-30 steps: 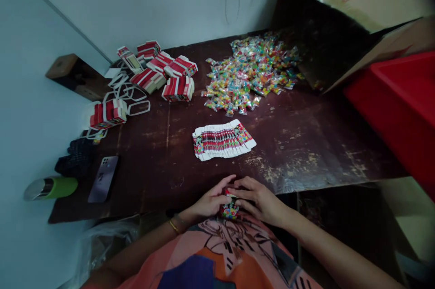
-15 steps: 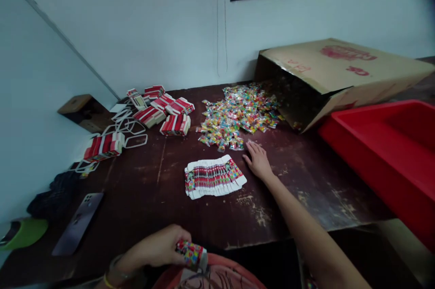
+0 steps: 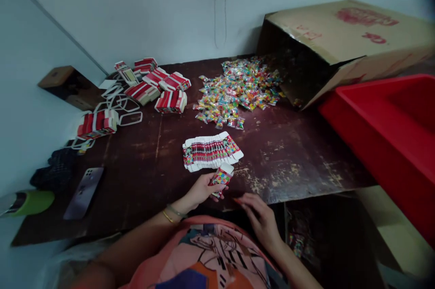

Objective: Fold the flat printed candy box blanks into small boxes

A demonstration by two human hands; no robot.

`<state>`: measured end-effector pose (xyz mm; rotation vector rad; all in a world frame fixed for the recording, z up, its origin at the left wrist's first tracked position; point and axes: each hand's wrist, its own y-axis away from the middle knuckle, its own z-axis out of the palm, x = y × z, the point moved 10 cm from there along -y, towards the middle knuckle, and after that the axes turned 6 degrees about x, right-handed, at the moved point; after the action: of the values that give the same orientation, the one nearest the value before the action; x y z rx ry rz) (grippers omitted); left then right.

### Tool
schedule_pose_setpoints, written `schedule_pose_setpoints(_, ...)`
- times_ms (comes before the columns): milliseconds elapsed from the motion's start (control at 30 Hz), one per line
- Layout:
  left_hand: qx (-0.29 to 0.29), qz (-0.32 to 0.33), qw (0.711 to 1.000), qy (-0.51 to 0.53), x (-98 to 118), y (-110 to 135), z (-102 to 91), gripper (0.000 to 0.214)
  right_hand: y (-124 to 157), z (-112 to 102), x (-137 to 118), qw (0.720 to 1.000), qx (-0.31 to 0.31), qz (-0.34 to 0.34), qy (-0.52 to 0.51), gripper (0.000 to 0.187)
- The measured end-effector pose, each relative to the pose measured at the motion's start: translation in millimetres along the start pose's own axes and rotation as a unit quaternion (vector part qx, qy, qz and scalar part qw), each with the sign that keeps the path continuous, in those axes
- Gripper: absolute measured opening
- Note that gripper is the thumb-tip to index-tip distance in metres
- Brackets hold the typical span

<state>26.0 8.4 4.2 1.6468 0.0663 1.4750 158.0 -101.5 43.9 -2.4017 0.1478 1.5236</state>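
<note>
My left hand (image 3: 203, 189) is closed around a small printed carton (image 3: 222, 175), red with coloured dots and a white end flap that points away from me. Just right of it, at the table's front edge, my right hand (image 3: 260, 216) has its fingers drawn together; a small reddish bit shows at the fingertips, too small to name. Beyond the held carton lies a fanned row of flattened cartons (image 3: 210, 152) with white flaps. Farther back spreads a heap of small clear packets of colourful sweets (image 3: 238, 92).
A cardboard box (image 3: 340, 35) lies on its side, its mouth by the packets. A red plastic tub (image 3: 377, 112) stands at right. At left are stacks of cartons (image 3: 171, 101), white bands (image 3: 131, 118), a brown box (image 3: 70, 85), a phone (image 3: 83, 193) and a green object (image 3: 36, 203).
My right hand has come back from the edge of the packet heap to the table's front edge. My left hand has lifted the carton forward, beside the fanned row. The view has tilted down.
</note>
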Motion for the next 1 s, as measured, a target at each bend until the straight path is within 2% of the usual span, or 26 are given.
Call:
schedule_pose_setpoints(67,-0.019,0.006,1.0,-0.01,-4,1,9.8,0.045,-24,-9,3,0.992,0.046,0.08,-0.089,0.022)
schedule_pose_setpoints(133,-0.044,0.013,0.999,-0.022,-7,5,19.0,0.042,-50,-18,1,0.982,0.072,0.11,-0.136,0.021)
schedule_pose_setpoints(233,-0.079,0.023,0.996,-0.031,-8,14,29.8,0.039,-83,-25,-11,0.988,0.055,0.092,-0.111,0.012)
schedule_pose_setpoints(333,-0.097,0.02,0.995,-0.015,-6,23,35.5,0.044,-96,-11,-30,0.999,-0.018,0.024,-0.044,0.012)
schedule_pose_setpoints(400,-0.096,0.011,0.995,0.006,-6,27,36.4,0.051,-94,0,-43,0.999,-0.042,-0.029,0.008,0.013)
schedule_pose_setpoints(467,-0.079,0.013,0.996,0.027,-5,28,33.5,0.057,-88,8,-48,0.998,-0.036,-0.04,0.024,0.017)
schedule_pose_setpoints(567,-0.044,0.047,0.997,0.042,0,25,26.3,0.064,-75,17,-41,0.999,-0.022,0.022,-0.025,0.024)
schedule_pose_setpoints(667,-0.031,0.066,0.997,0.039,5,22,23.5,0.057,-64,11,-33,0.992,0.029,0.08,-0.096,0.023)
schedule_pose_setpoints(733,-0.025,0.051,0.997,0.051,5,20,23.4,0.063,-57,3,-22,0.971,0.079,0.141,-0.178,0.021)
schedule_pose_setpoints(767,-0.029,0.039,0.997,0.056,4,19,25.1,0.069,-54,5,-12,0.95,0.086,0.188,-0.233,0.022)
schedule_pose_setpoints(833,-0.053,0.02,0.997,0.055,4,19,31.4,0.069,-47,22,5,0.891,0.041,0.292,-0.346,0.032)
schedule_pose_setpoints(900,-0.079,0.019,0.996,0.036,6,20,36.7,0.056,-42,43,9,0.84,-0.042,0.357,-0.407,0.04)
schedule_pose_setpoints(933,-0.083,0.022,0.996,0.024,8,19,37.2,0.048,-42,48,8,0.835,-0.077,0.364,-0.406,0.04)
schedule_pose_setpoints(967,-0.083,0.027,0.996,0.013,9,19,36.5,0.041,-46,49,6,0.848,-0.1,0.351,-0.386,0.037)
schedule_pose_setpoints(1000,-0.08,0.033,0.996,0.005,11,18,35.1,0.037,-52,46,1,0.874,-0.114,0.316,-0.351,0.031)
